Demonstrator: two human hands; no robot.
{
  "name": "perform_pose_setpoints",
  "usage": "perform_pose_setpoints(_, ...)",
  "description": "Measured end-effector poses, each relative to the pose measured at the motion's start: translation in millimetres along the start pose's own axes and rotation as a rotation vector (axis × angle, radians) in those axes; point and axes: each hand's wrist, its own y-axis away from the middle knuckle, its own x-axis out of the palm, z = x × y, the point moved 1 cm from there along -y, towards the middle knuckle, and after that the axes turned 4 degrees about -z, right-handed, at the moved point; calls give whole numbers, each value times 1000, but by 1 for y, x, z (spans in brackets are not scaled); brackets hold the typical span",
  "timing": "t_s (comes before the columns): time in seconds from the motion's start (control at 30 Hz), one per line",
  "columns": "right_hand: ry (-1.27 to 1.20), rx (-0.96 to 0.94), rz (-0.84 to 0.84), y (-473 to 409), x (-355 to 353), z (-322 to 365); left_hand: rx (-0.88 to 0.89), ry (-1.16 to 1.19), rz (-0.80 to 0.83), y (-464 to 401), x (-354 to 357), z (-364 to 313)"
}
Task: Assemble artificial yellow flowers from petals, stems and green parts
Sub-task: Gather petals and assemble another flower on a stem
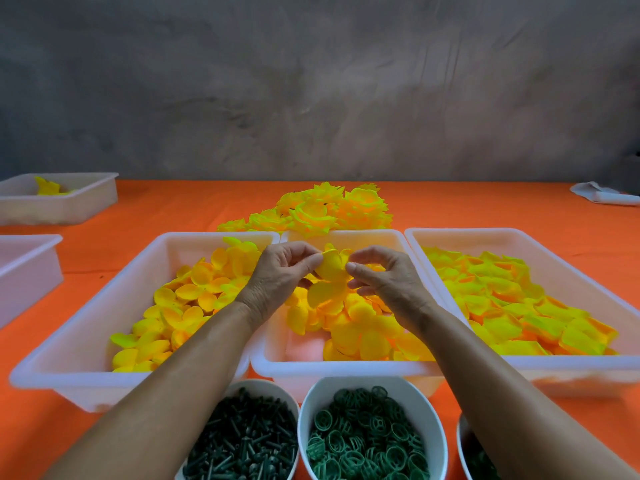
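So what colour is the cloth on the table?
Orange cloth, plain, seen in the head view.

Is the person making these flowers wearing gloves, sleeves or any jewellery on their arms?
No. The left hand and right hand are bare, with no gloves. Both forearms are uncovered as far as the picture shows, so no sleeves appear. No rings, watch or bracelets are visible on the fingers or wrists.

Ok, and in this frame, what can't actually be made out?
Head view only:
- Third bowl: cut by the bottom edge and hidden by the right forearm; contents unclear.
- Held petal piece: its centre is covered by the left hand and right hand; any stem is unseen.
- White item far right: cut off, unidentifiable.
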Motion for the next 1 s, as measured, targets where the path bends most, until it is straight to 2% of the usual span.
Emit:
perform_pose_setpoints(0.2,22,-8,-85,1,-2,3,21,26,0,0,0,-2)
perform_pose_setpoints(0.37,30,46,8,1,-2,5,-24,115,-3,3,-1,-4)
perform_pose_setpoints(0.6,-185,1,133,2,-2,5,-185,310,10,-1,-1,-3)
perform_pose_setpoints(0.77,-308,79,230,1,-1,5,-188,231,-112,-3,0,4)
perform_pose_setpoints(0.83,-284,126,256,1,0,4,-167,194,-160,-4,-1,5)
perform_pose_setpoints(0.93,-80,176,279,3,1,1,-125,153,-191,-4,-2,6)
perform_pose_setpoints(1.0,-37,185,284,3,2,1,-107,136,-204,-4,-2,7)
